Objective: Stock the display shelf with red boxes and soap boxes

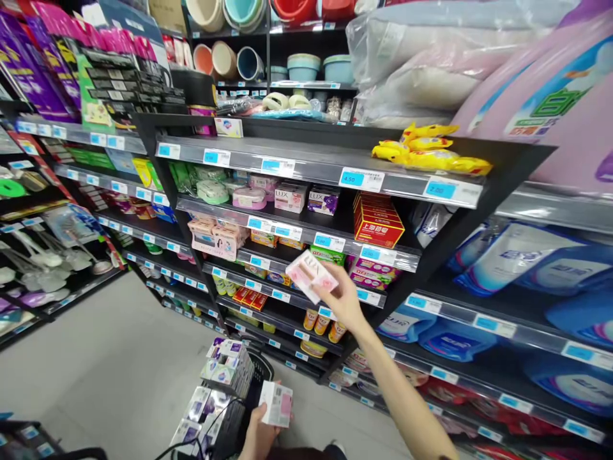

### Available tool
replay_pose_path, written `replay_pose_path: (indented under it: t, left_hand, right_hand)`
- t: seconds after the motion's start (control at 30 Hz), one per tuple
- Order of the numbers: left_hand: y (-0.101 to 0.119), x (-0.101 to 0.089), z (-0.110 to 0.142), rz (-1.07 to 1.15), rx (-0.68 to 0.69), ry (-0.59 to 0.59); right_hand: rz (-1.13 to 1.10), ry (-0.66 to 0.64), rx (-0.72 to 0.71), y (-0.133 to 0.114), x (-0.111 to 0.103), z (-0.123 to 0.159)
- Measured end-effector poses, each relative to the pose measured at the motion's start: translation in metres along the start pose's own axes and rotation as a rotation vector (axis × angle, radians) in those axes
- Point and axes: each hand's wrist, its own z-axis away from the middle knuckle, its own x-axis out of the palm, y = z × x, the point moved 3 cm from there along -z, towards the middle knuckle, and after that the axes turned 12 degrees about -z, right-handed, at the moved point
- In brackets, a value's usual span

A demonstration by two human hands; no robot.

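Note:
My right hand (342,299) is raised toward the shelves and holds a pink and white soap box (311,275) by one end, tilted in front of the third shelf. My left hand (261,432) is low at the bottom edge, gripping another white and pink soap box (276,403). Just left of that hand stands a black basket (249,390) stacked with several similar boxes (226,364). On the shelf above sit LUX soap boxes (289,197) and a purple box (322,200).
Black shelving (306,163) with blue price tags fills the view. Red boxes (377,220) and yellow packets (431,150) lie to the right, blue detergent pouches (517,255) further right. Basins (225,61) stand on top. A grey floor aisle (110,358) opens to the left.

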Motion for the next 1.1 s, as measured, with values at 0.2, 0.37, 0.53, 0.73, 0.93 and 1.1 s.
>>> replay_pose_path:
  t: [0.2, 0.37, 0.53, 0.73, 0.93, 1.1]
  left_hand:
    - [-0.018, -0.009, 0.008, 0.067, -0.013, -0.024]
    - [-0.008, -0.023, 0.021, 0.051, -0.015, 0.009]
    - [-0.003, -0.035, 0.029, 0.055, 0.068, 0.196]
    - [-0.004, -0.04, 0.02, 0.044, 0.076, 0.251]
    - [-0.009, -0.044, 0.008, 0.009, 0.157, 0.131]
    - [-0.013, -0.043, 0.008, -0.016, 0.172, 0.13]
  right_hand:
    - [0.402, -0.138, -0.321, -0.044, 0.015, -0.113]
    - [0.643, -0.259, -0.446, -0.033, 0.03, -0.188]
    - [0.758, -0.351, -0.316, -0.002, 0.044, -0.225]
    - [0.985, -0.182, -0.296, 0.003, 0.054, -0.225]
    - [1.059, -0.109, -0.231, 0.002, 0.058, -0.221]
    - [1.06, -0.056, -0.217, 0.006, 0.063, -0.215]
